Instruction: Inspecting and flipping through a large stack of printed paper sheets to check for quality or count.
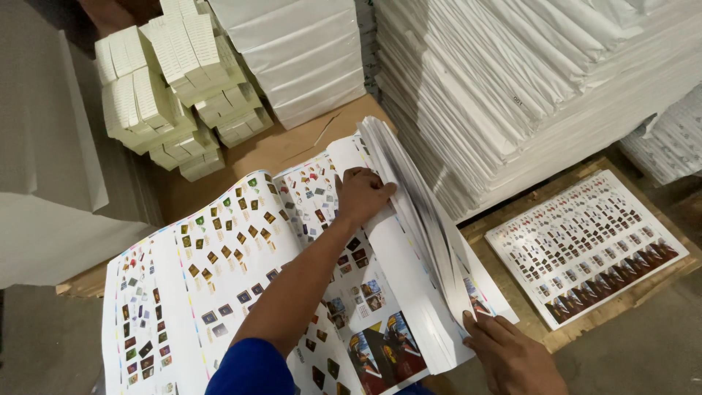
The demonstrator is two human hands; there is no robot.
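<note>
The printed sheets (219,256) under the fingers (358,179) were white, dotted with small multicoloured pictures; the paper stacks (512,88) beyond were plain white, the sleeve (245,369) blue.

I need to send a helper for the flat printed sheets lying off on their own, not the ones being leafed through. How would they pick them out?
Start at the tall stack of white paper filling the upper right. Just below it, on a wooden pallet, lies a small flat pile of printed sheets. Unlike the curled printed sheets under the left hand and right hand, it lies flat and untouched.
</note>
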